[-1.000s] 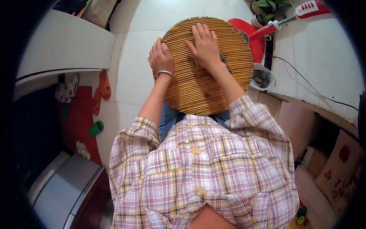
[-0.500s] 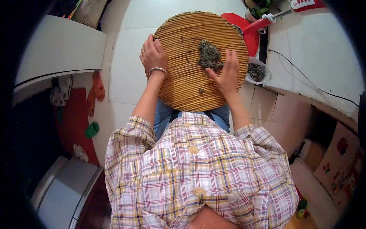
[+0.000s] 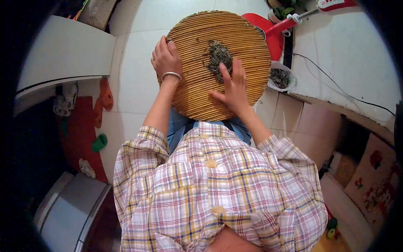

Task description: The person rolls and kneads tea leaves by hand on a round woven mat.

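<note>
White floor tiles [image 3: 140,63]: spread beneath everything, showing most plainly at the far left and between the furniture.
Plaid shirt [image 3: 235,176]: worn by the person, buttoned, filling the near middle, its sleeves ending around the elbows.
Table [image 3: 340,59]: pale-topped, along the right side.
Cabinet [image 3: 63,54]: whitish, at the far left.
Round board [image 3: 197,94]: yellow-brown and closely ribbed, above the blue trousers [image 3: 177,126], in front of the person.
Red mat [image 3: 79,138]: on the left, below the cabinet's near edge.
Right hand [image 3: 235,90]: open, fingers spread over the board, the index finger overlapping the near right part of the dark clump.
Left hand [image 3: 166,56]: laid along the board's left rim, touching it, fingers together; whether it grips underneath, I cannot tell.
Dark clump [image 3: 219,52]: grey-green, leafy-looking, on the board right of its middle.
Red object [image 3: 276,48]: partly hidden behind the board's far right edge.
Pale container [image 3: 292,82]: just right of the board, holding dark flaky matter [image 3: 278,77].
Orange footwear [image 3: 105,95]: on the left, near the mat.
Green cup-like object [image 3: 99,143]: at the mat's right edge.
Bracelet [image 3: 171,75]: silvery, around the left wrist.
</note>
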